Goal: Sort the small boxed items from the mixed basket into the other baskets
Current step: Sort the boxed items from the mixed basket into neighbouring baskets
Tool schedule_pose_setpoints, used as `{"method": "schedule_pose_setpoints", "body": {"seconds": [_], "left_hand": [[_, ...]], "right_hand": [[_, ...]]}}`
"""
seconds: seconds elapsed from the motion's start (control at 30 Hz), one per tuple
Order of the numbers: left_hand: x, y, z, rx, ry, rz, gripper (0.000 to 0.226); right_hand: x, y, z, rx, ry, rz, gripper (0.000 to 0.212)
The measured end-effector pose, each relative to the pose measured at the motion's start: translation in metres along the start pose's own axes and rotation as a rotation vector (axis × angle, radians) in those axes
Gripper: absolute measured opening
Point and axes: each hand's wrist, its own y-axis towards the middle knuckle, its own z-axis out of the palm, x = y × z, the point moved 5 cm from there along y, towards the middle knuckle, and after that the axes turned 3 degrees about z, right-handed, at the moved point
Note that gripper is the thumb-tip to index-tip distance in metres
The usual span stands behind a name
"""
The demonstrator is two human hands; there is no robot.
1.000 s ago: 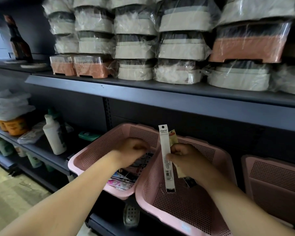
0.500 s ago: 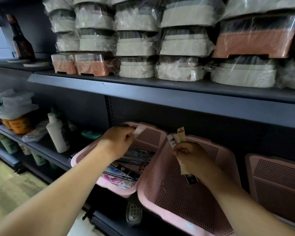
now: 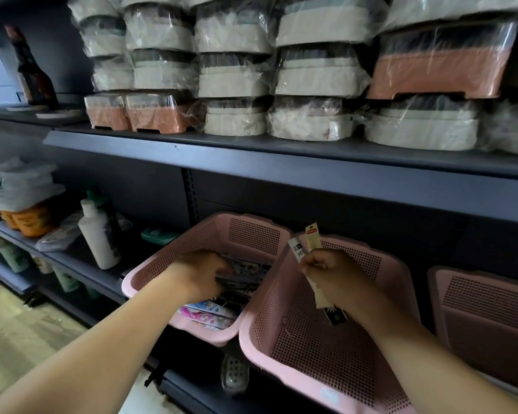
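Head view. A dark shop shelving unit [image 3: 281,156] filled the frame; its upper shelf carried stacks of plastic-wrapped containers [image 3: 234,85], cream and orange. At 9 o'clock, a lower shelf held a white bottle [image 3: 97,237] and other goods. Three pink perforated baskets stood in a row on the lower shelf. The mixed basket [image 3: 210,234], at about 6 o'clock, contained a heap of small boxed items [image 3: 222,306], some with floral print. The left hand [image 3: 198,279] reached down into this basket, its fingers curled among the boxes; whether they gripped one could not be told. The middle basket [image 3: 326,354], just beside and touching the mixed basket at 5 o'clock, appeared bare of boxes. Above it, the right hand [image 3: 332,273] was closed around slim boxes [image 3: 313,240], a yellow one and a white one with black markings, whose ends projected above and below the fist. A third basket [image 3: 485,309] stood at 3 o'clock, apart from the middle one.
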Motion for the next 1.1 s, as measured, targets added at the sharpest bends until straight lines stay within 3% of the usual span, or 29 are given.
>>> {"method": "schedule_pose_setpoints", "body": {"seconds": [0.1,0.27,0.37,0.5,0.6,0.67,0.8,0.9,0.93,1.0,1.1], "left_hand": [[-0.021,0.003,-0.009,-0.128,-0.322,0.038,0.024],[-0.082,-0.003,-0.022,-0.133,-1.011,0.075,0.011],[-0.097,-0.007,-0.028,-0.207,-1.091,0.043,0.025],[-0.101,-0.010,-0.028,-0.204,-1.250,-0.005,0.016],[-0.099,-0.009,-0.029,-0.291,-1.140,0.029,0.021],[-0.090,-0.008,-0.033,-0.368,-1.127,-0.010,0.033],[-0.052,-0.004,-0.054,-0.576,-1.160,-0.104,0.037],[-0.028,-0.015,-0.074,-0.674,-0.632,-0.038,0.018],[-0.022,-0.019,-0.072,-0.651,-0.404,-0.011,0.016],[-0.011,-0.016,-0.052,-0.446,-0.047,0.025,0.033],[0.000,-0.014,-0.007,-0.007,0.152,0.020,0.025]], "right_hand": [[0.002,0.001,0.004,0.027,0.014,-0.008,0.022],[0.012,-0.002,0.017,0.103,0.146,-0.063,0.030],[0.015,-0.001,0.021,0.102,0.142,-0.104,0.032],[0.014,0.003,0.016,0.048,0.123,-0.121,0.028],[0.016,0.003,0.019,0.049,0.087,-0.158,0.027],[0.015,0.003,0.019,0.026,0.116,-0.154,0.034],[0.006,0.005,0.011,-0.041,0.153,-0.118,0.042],[-0.003,0.005,0.007,-0.037,0.112,-0.088,0.036],[-0.005,0.005,0.005,-0.040,0.105,-0.077,0.036],[-0.009,0.005,0.003,-0.044,0.088,-0.062,0.038],[-0.010,0.004,0.002,-0.032,0.052,-0.056,0.034]]}}
